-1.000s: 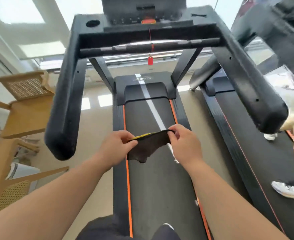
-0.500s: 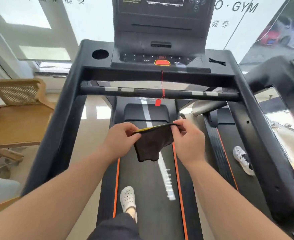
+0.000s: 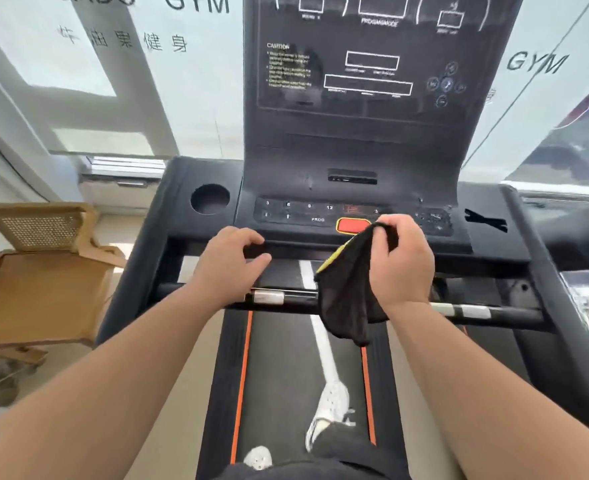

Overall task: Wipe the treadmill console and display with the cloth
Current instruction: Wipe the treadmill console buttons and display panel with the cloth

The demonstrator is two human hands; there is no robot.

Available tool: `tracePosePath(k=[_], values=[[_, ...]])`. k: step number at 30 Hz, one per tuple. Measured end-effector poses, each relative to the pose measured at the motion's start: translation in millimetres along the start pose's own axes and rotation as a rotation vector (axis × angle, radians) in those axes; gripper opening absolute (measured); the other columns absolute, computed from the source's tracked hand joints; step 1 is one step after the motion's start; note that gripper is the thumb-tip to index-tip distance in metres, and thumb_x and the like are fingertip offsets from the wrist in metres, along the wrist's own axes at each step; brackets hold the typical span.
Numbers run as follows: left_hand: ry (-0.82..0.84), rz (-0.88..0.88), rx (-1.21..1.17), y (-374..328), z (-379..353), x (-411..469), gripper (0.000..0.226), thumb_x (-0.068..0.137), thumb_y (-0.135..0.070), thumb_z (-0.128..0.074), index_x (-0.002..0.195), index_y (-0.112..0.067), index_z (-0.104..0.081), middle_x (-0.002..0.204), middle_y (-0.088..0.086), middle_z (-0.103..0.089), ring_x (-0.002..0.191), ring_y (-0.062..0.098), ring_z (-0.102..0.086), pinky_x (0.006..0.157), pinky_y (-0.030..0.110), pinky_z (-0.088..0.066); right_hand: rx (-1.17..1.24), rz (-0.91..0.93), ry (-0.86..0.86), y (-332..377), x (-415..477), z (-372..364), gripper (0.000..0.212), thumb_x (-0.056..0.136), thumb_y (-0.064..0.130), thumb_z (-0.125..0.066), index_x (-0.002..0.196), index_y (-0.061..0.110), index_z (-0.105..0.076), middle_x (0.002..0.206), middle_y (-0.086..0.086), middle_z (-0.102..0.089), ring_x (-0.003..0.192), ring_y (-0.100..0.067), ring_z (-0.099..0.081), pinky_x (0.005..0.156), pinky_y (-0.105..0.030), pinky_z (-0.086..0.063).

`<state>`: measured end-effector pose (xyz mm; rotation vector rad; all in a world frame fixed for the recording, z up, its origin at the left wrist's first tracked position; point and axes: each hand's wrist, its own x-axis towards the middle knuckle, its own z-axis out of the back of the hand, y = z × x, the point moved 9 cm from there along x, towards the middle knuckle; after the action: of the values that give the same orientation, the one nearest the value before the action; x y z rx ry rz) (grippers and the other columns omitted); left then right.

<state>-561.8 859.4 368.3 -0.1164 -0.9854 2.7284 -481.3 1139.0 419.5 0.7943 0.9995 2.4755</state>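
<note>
Cloth [image 3: 348,299]: dark thin fabric with a yellow edge, one piece. It hangs from the right hand [image 3: 404,268]; its top corner is pinched under the curled fingers [image 3: 388,225], and the rest drapes down along the palm side, past the wrist. The top of the cloth sits just beside the red oval button [image 3: 350,225] on the black treadmill console [image 3: 286,211]; I cannot tell whether it touches.

Left hand [image 3: 229,263]: fingers loosely curled, holding nothing, at the console's front edge. Contact with the edge is unclear.

The tall black display panel [image 3: 355,81] stands upright behind the button row, well above both hands.

Counts:
- hands: two
- cloth: one
- red button: one
- round cup recess [image 3: 210,199]: one, on the left of the console
- black crossbar with silver patches [image 3: 473,310]: one, under the forearms
- white shoes: two, on the black belt [image 3: 279,375], one [image 3: 333,403] ahead of the other [image 3: 258,457]
- wooden chair with a woven back [image 3: 36,265]: one, at left
</note>
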Motion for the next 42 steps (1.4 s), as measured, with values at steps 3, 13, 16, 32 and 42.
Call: tracePosePath(k=[3,13,16,32,42], values=[[-0.035,0.039,0.052,9.5,-4.7,28.3,0.029,0.088,-0.033,-0.069,0.116,-0.027,-0.067,0.109,-0.005,-0.057,0.106,0.023,-0.057,0.101,0.044,-0.047,0.033,-0.004,0.022,-15.9,38.9,-24.9,0.015,0.099,0.015,-0.058,0.112,0.017,-0.066,0.115,0.005,-0.070,0.109,-0.017,-0.059,0.090,-0.019,-0.036],[-0.167,0.230,0.164,19.0,7.3,84.5,0.031,0.091,-0.029,-0.068,0.122,-0.021,-0.065,0.105,-0.003,-0.057,0.099,0.021,-0.057,0.093,0.035,-0.046,0.103,0.328,0.281,-1.2,121.2,-110.1,0.010,0.097,0.025,-0.059,0.095,0.017,-0.065,0.095,0.005,-0.065,0.093,-0.019,-0.056,0.101,-0.055,-0.046],[-0.158,0.264,0.169,23.9,10.1,91.6,0.029,0.094,-0.025,-0.064,0.122,-0.020,-0.066,0.106,-0.002,-0.063,0.098,0.020,-0.060,0.091,0.039,-0.052,0.040,0.483,0.392,12.7,122.3,-140.4,0.011,0.095,0.021,-0.062,0.090,0.012,-0.060,0.094,-0.004,-0.060,0.095,-0.031,-0.056,0.104,-0.053,-0.042],[-0.094,0.020,0.459,78.4,44.4,136.8,0.039,0.091,-0.041,-0.061,0.126,-0.023,-0.063,0.125,0.007,-0.059,0.117,0.033,-0.052,0.098,0.053,-0.044,-0.657,0.595,0.740,44.3,66.2,-252.3,0.081,0.097,0.072,-0.025,0.164,0.028,-0.013,0.174,-0.007,0.003,0.159,-0.033,0.000,0.126,-0.060,-0.002],[-0.089,0.008,0.347,105.8,39.9,144.6,0.054,0.089,-0.046,-0.044,0.132,-0.017,-0.058,0.136,0.011,-0.054,0.129,0.036,-0.046,0.104,0.054,-0.034,-0.706,0.509,0.804,12.4,25.9,-219.2,0.077,0.100,0.068,-0.028,0.164,0.026,-0.018,0.173,-0.003,-0.006,0.160,-0.028,-0.004,0.127,-0.057,-0.013]])
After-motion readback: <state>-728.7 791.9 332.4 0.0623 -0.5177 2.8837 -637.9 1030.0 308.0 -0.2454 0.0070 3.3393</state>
